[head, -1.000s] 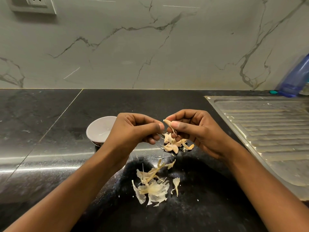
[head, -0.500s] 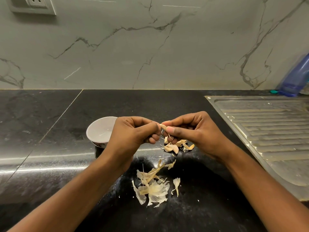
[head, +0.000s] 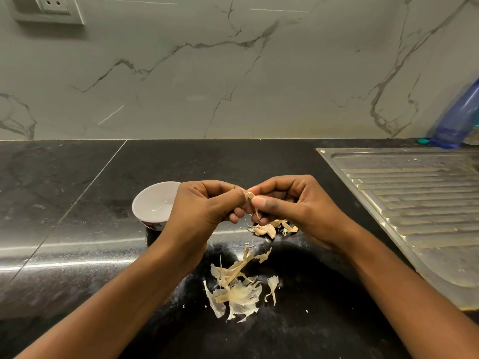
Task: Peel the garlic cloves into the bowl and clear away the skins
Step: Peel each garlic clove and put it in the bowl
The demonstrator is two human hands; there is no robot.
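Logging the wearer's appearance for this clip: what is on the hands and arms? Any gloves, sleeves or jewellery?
Nothing is worn. The left hand and right hand have no gloves, and no rings show on the visible fingers. The left forearm and right forearm show no sleeves, watch or bracelet up to the frame's edge. The right thumbnail is short and unpainted.
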